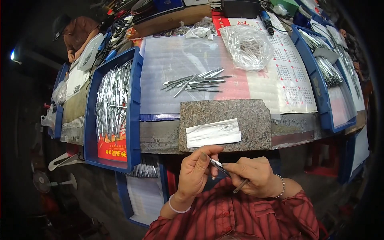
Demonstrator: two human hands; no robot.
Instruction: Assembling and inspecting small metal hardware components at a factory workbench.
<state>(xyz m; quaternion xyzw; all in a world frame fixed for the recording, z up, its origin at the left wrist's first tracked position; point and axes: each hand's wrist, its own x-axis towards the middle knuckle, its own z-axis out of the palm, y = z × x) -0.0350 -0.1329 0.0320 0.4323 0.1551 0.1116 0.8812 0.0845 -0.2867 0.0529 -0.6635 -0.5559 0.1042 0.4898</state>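
Observation:
Just in front of the bench edge, my left hand (195,170) pinches one end of a slim metal piece (218,164) between thumb and fingers. My right hand (256,174) is closed around its other side, and a dark narrow end (241,186) sticks out below those fingers. Whether this end belongs to the same piece cannot be made out. Beyond both hands lies a speckled stone slab (256,120) with a folded white paper or cloth (213,133) on it. Farther off, a loose pile of similar slim metal pieces (196,81) rests on clear plastic sheeting.
To the left stands a blue tray (136,88) full of metal pieces; another blue tray (326,94) with bundled ones is at the right. A clear plastic bag (248,48) of pieces lies at the back, near a rotary hand tool (266,22). At far left, another person (82,34) sits.

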